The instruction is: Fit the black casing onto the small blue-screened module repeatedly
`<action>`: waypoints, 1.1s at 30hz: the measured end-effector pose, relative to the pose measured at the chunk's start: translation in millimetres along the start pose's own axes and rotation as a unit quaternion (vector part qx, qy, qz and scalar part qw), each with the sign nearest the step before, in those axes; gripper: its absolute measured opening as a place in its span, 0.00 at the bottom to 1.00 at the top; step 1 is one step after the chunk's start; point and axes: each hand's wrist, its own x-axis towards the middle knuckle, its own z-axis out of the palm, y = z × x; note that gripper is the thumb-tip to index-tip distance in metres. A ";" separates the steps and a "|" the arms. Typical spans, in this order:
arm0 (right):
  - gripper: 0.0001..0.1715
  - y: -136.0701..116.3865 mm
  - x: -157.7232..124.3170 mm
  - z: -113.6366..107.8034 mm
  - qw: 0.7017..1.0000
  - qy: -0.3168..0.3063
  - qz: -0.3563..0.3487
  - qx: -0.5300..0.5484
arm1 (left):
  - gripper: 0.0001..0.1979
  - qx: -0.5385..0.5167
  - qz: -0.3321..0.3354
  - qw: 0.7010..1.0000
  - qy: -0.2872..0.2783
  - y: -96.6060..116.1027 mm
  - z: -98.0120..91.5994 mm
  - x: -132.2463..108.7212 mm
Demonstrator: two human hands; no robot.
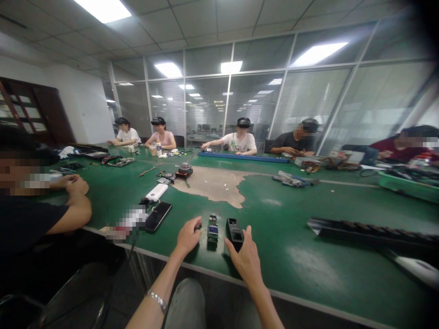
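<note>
Green circuit board [212, 229] lies between left hand [188, 237], curled, grasp unclear, and open right hand [245, 261], touching black slotted casing [233, 232].

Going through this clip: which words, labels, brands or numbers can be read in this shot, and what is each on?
None can be read. Any marks on the circuit board, black device, power bank and phone are too small or blurred to read.
</note>
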 end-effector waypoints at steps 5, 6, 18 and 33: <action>0.52 0.5 -0.6 -3.2 1.000 -0.007 -0.004 0.021 | 0.25 0.009 -0.002 1.000 -0.002 1.4 -0.7 -0.1; 0.52 0.8 -0.7 -3.2 1.000 -0.010 -0.003 0.018 | 0.24 0.011 0.000 1.000 -0.001 2.4 -1.3 -0.3; 0.47 -19.0 -1.0 -14.9 0.996 0.004 0.063 0.063 | 0.20 0.011 -0.004 1.000 0.012 6.5 -3.7 -1.5; 0.42 -113.5 6.2 7.1 1.000 -0.011 0.026 -0.014 | 0.19 -0.003 0.014 0.999 0.031 1.4 -5.2 -1.7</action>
